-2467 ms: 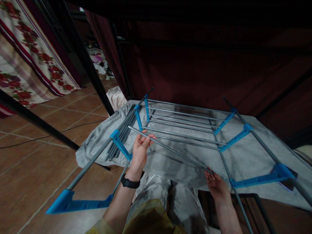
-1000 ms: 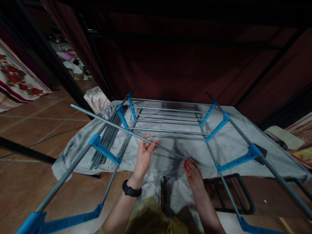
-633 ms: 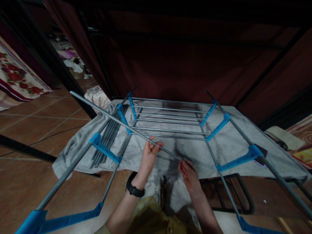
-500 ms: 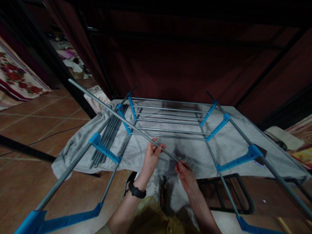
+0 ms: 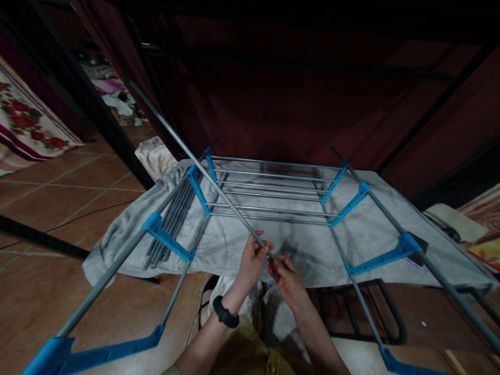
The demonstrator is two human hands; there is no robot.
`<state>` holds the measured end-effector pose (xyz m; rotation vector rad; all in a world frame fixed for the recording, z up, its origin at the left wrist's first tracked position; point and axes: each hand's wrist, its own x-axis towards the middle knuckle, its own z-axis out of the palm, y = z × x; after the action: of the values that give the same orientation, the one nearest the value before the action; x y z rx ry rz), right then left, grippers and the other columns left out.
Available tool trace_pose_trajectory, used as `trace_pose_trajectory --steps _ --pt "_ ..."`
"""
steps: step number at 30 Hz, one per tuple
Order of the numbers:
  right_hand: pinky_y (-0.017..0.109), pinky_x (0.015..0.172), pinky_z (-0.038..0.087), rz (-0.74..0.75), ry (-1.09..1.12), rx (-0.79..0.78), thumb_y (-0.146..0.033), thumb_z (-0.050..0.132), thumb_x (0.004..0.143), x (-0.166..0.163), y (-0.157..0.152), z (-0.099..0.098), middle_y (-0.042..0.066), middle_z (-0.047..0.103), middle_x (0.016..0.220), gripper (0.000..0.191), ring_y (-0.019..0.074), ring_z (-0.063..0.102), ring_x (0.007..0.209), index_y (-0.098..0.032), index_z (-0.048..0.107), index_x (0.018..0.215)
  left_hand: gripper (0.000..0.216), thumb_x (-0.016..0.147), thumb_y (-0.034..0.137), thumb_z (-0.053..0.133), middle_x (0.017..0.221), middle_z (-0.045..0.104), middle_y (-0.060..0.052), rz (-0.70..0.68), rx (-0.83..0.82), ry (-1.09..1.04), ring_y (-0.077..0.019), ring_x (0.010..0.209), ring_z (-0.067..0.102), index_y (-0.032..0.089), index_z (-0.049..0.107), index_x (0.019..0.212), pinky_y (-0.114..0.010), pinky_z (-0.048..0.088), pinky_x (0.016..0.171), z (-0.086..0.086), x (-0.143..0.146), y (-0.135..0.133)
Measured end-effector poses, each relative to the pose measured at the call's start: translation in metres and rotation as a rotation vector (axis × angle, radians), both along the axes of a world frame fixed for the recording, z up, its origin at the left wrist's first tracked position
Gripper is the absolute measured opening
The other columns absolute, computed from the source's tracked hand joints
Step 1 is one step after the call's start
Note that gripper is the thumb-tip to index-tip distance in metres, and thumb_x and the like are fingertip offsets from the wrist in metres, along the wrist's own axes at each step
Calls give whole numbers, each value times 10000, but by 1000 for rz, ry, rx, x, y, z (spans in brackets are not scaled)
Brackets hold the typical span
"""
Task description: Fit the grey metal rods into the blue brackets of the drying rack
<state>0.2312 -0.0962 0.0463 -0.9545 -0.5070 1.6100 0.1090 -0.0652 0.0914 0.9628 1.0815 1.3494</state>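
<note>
A long grey metal rod (image 5: 203, 170) slants up and away to the left over a drying rack. My left hand (image 5: 253, 258), with a black band on its wrist, grips the rod near its lower end. My right hand (image 5: 284, 276) pinches the very end of the same rod, close beside the left hand. The rack (image 5: 273, 194) has grey rails and blue plastic brackets and lies on a grey towel (image 5: 219, 239). A bundle of loose grey rods (image 5: 172, 221) rests on the towel along the rack's left rail.
Brown floor tiles (image 5: 58, 208) spread to the left. A dark red curtain (image 5: 312, 104) hangs behind the rack. A black metal frame (image 5: 371, 312) shows under the towel at the right. A floral cloth (image 5: 27, 130) lies at far left.
The rod's far end has swung upward and steeper. My hands have slid down the rod and come together at its near end. The view shifted right earlier.
</note>
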Motion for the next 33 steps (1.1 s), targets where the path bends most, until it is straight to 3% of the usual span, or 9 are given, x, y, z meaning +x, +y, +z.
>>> trace_pose_trajectory --steps 5,11,19,24,33 --pt "273 760 544 23 19 -1 -407 856 675 -7 2 8 -7 703 879 236 142 633 784 -266 715 803 463 826 230 643 935 694 -34 -12 -1 37 -156 820 664 220 481 1259 -289 514 754 0 3 -9" --pt "312 809 555 76 -52 -26 -459 846 675 -9 1 5 41 736 1068 320 188 673 918 -254 728 889 445 864 208 579 903 643 -13 -60 73 129 -155 825 633 229 492 1300 -298 496 796 -3 -1 -12" --pt "324 804 546 18 -205 -9 -466 824 682 6 7 4 23 749 926 280 203 680 898 -267 739 860 481 889 183 488 870 590 5 -63 135 303 -164 825 600 229 481 1367 -309 473 821 -12 -18 -9" --pt "349 829 540 -95 -222 -11 -420 853 635 26 21 28 67 764 984 354 222 690 928 -229 735 908 452 862 172 508 820 603 -7 -44 161 392 -178 797 586 201 552 1311 -318 485 821 -22 -40 -7" --pt "401 936 523 -213 -246 190 -409 821 682 50 53 89 65 751 1092 394 231 676 1064 -252 709 1025 427 828 154 495 902 702 -56 -31 186 582 -218 917 663 216 670 1213 -373 516 931 -33 -84 -7"
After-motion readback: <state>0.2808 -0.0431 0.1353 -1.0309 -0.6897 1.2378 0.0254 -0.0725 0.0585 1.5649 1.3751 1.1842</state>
